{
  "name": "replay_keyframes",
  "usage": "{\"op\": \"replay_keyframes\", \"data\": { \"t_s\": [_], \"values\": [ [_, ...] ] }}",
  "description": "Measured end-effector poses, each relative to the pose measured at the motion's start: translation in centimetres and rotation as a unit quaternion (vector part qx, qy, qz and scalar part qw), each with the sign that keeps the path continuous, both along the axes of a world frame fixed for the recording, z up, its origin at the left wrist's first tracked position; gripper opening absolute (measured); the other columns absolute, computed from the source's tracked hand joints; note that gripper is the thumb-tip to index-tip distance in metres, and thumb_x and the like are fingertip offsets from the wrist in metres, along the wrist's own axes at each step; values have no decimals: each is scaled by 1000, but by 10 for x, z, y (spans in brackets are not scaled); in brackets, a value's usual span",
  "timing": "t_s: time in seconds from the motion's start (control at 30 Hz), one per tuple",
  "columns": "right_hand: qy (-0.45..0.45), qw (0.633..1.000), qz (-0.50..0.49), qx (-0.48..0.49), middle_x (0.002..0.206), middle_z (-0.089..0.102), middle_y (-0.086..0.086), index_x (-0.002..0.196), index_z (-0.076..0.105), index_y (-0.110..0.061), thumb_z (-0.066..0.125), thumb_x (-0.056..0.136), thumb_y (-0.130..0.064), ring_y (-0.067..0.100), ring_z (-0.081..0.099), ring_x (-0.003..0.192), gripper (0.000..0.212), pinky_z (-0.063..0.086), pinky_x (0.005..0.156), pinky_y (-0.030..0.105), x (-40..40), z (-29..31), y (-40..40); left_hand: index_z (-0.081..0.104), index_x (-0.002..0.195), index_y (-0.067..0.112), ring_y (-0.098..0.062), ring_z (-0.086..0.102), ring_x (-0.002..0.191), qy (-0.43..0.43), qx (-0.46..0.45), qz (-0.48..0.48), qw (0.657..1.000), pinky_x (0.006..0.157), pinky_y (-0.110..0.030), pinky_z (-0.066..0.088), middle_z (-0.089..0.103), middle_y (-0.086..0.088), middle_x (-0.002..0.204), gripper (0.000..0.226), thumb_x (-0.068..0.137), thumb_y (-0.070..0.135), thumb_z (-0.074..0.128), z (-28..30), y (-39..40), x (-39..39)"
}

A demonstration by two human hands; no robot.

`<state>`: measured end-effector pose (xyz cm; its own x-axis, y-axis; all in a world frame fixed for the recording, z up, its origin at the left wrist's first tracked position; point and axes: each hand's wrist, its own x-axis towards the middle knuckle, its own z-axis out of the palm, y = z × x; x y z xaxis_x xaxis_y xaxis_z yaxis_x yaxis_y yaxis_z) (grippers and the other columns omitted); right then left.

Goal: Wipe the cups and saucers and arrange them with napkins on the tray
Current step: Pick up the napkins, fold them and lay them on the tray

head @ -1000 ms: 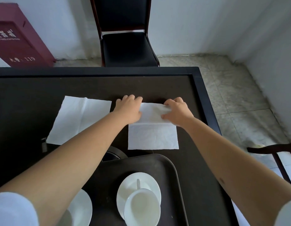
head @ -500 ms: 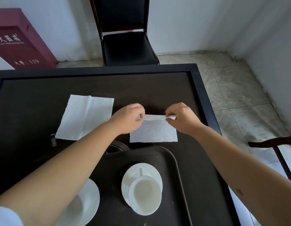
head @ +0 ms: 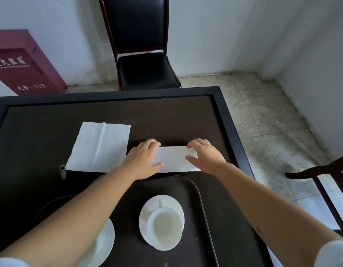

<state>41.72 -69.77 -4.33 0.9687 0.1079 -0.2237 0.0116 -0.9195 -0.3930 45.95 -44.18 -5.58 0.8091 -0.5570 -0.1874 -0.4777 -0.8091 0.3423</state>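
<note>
A white napkin [head: 175, 159], folded in half into a strip, lies flat on the dark table just beyond the tray. My left hand [head: 142, 159] presses on its left end and my right hand [head: 205, 156] on its right end, fingers spread flat. A second napkin [head: 100, 148] lies unfolded to the left. On the dark tray [head: 195, 191] a white cup [head: 164, 228] stands on a white saucer [head: 145, 212]. Another white saucer [head: 104, 241] sits at the tray's left, mostly hidden by my left forearm.
The table's raised rim [head: 230, 120] runs close on the right, with tiled floor beyond. A black chair [head: 145, 72] stands at the far side, another chair's arm [head: 318, 174] at the right. A small dark object [head: 62, 171] lies by the unfolded napkin. A red cabinet [head: 26, 64] stands far left.
Both hands lifted the napkin's far edge, drew it toward me and folded it over. Now they lie flat on the folded strip.
</note>
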Motion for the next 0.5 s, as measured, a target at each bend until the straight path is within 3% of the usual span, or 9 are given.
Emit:
{"op": "replay_keyframes", "data": {
  "t_s": [0.07, 0.13, 0.3, 0.37, 0.5],
  "values": [
    [17, 999, -33, -18, 136, 49, -3, 136, 46, -27, 57, 93, -38, 20, 41, 123, 46, 45, 88, 35, 8, -5, 1, 35, 143, 18, -27, 42, 128, -13, 21, 20, 999, 95, -42, 43, 43, -3, 143, 60, 93, 46, 52, 0, -8, 5],
    [32, 998, -44, -37, 131, 48, -1, 137, 47, -28, 56, 94, -36, 21, 40, 121, 45, 45, 82, 34, 14, -10, 2, 43, 138, 18, -27, 47, 115, -25, 36, 40, 998, 85, -39, 45, 51, -5, 130, 48, 95, 38, 52, 0, -14, 10],
    [37, 998, -56, 1, 103, 50, -7, 95, 62, -25, 58, 91, -29, 17, 43, 106, 6, 48, 72, 35, 20, -11, 5, 60, 95, 21, -22, 49, 97, 19, -30, 90, 995, 74, -38, 48, 54, 1, 100, 6, 92, 24, 56, 0, -16, 16],
    [41, 997, -60, 24, 96, 54, -7, 89, 59, -26, 59, 90, -26, 16, 48, 100, 2, 50, 71, 35, 18, -8, 3, 59, 86, 22, -19, 50, 88, 44, -71, 104, 991, 68, -36, 47, 55, 3, 94, 7, 91, 20, 56, 3, -14, 16],
    [88, 987, -91, 96, 83, 60, -9, 104, 59, -29, 61, 86, -23, 8, 56, 71, 18, 42, 56, 24, 9, 10, -1, 55, 83, 26, -13, 58, 79, 91, -120, 106, 983, 65, -32, 51, 59, 8, 88, 11, 93, 19, 55, 16, -6, 12]
  ]
}}
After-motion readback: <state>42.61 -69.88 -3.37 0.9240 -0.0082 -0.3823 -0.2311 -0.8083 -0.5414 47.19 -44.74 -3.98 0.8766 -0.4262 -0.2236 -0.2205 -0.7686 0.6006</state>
